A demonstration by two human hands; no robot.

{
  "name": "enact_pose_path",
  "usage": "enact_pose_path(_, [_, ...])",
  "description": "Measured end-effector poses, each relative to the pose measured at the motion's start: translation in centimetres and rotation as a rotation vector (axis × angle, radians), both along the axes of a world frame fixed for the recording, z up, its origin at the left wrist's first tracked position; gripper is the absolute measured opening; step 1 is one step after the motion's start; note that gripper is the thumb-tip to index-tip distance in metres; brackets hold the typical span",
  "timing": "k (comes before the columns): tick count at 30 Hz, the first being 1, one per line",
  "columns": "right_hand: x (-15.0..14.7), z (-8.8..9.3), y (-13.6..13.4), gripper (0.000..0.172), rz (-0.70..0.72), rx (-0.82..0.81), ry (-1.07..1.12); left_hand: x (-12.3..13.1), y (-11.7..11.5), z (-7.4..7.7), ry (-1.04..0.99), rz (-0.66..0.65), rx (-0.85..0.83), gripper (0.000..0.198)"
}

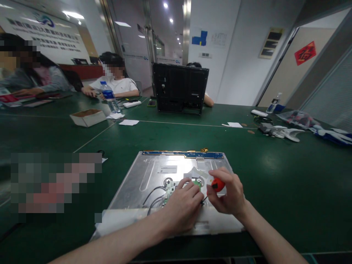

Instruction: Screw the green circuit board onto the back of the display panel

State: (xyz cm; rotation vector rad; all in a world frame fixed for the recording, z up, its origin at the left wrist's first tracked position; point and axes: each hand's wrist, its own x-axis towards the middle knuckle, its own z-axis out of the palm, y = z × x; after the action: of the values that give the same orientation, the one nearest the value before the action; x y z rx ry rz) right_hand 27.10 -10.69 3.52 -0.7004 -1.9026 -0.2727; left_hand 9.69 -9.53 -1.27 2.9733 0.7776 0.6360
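Note:
A flat silver display panel [129, 192] lies back side up on the green table in front of me, with a narrow blue circuit strip [176, 154] along its far edge. On its middle sits a green-and-white circuit board [169, 189], with dark cables [154, 190] running off its left side. My left hand [184, 201] rests over the board, fingers curled and close together; what is under the fingertips is hidden. In my right hand [230, 190] is a screwdriver [217, 184] with a red handle, its dark shaft pointing down at the board's right side beside my left fingers.
Beyond the panel stands a black monitor back [180, 88]. Left of it are a water bottle [109, 97] and an open white box [88, 117]. White gloves [286, 132] and a plastic bag [298, 119] lie at right. Several people sit around the table.

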Motion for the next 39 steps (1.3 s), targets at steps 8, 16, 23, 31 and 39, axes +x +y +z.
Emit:
enact_pose_path(8, [0.08,-0.05,0.10,0.034,0.016,-0.028,0.002,0.06,-0.04,-0.03,0.002,0.010,0.019,0.007])
enact_pose_path(16, [0.12,0.20,-0.11,0.041,0.042,-0.056,0.000,0.07,-0.04,0.05,0.020,0.007,0.014,0.011])
enact_pose_path(23, [-0.01,-0.31,0.25,0.031,-0.020,0.015,-0.010,0.02,0.03,0.01,-0.006,0.003,-0.005,0.017])
enact_pose_path(31, [0.19,0.32,-0.05,0.038,0.065,-0.072,-0.012,0.02,-0.01,0.01,-0.002,0.005,0.018,0.009])
enact_pose_path(39, [0.08,0.30,-0.03,0.046,0.028,-0.072,-0.007,0.04,0.03,-0.10,0.002,0.002,0.029,0.013])
